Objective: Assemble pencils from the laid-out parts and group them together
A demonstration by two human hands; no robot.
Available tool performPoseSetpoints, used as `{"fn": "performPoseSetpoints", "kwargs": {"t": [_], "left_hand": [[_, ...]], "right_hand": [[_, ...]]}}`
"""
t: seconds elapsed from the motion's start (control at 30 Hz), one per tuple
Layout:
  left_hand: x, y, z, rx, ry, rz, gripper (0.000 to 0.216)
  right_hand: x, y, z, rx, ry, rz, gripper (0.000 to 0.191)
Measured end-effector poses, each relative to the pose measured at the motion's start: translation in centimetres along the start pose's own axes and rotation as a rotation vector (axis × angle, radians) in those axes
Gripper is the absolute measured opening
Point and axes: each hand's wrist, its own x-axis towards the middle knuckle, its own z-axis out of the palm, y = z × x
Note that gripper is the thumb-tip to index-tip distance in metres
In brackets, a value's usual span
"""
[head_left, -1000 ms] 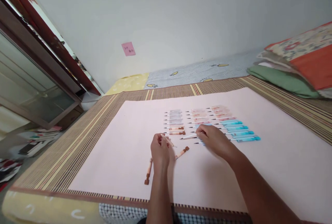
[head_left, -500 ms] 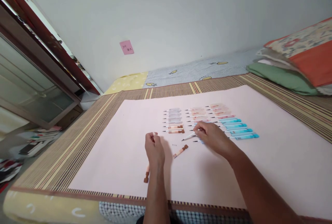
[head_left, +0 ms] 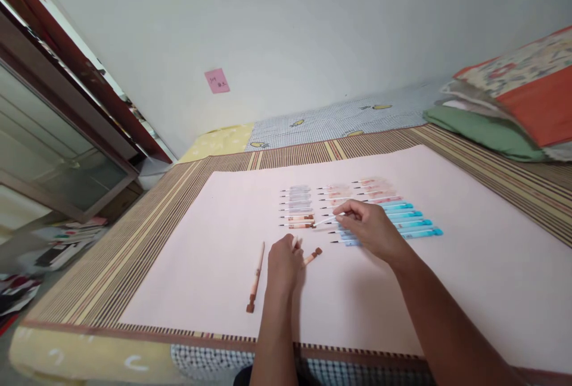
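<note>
My right hand point(head_left: 369, 225) pinches a thin white pen refill point(head_left: 325, 221), its dark tip pointing left. Nearer me, my left hand point(head_left: 285, 261) is closed around a small pale pen part point(head_left: 295, 242), mostly hidden by the fingers. Beside that hand lies a brown and peach pen barrel point(head_left: 313, 255), partly covered. A whole brown and peach pen point(head_left: 255, 282) rests to the left. Beyond my hands are laid-out rows of barrels with refills: clear ones point(head_left: 299, 196), brown ones point(head_left: 301, 221), pinkish ones point(head_left: 379, 187) and blue ones point(head_left: 417, 223).
Pink paper point(head_left: 192, 243) covers much of the striped mat point(head_left: 102, 249). Folded green cloth point(head_left: 482, 133) and an orange patterned cushion point(head_left: 531, 106) are at the right back. A pink note point(head_left: 217, 80) is stuck on the wall.
My left hand has moved right, toward the loose barrel, uncovering the pen on the left. The refill in my right hand has risen slightly and lies flatter.
</note>
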Motion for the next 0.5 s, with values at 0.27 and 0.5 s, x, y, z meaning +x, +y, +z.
{"fn": "performPoseSetpoints", "kwargs": {"t": [0.27,0.5], "left_hand": [[0.5,0.2,-0.9,0.315,0.066,0.052,0.024],[1.0,-0.4,-2.1,0.378,0.166,0.102,0.018]], "right_hand": [[-0.1,-0.1,0.3,0.107,-0.064,0.05,0.023],[0.1,0.1,0.2,0.131,-0.033,0.064,0.024]]}}
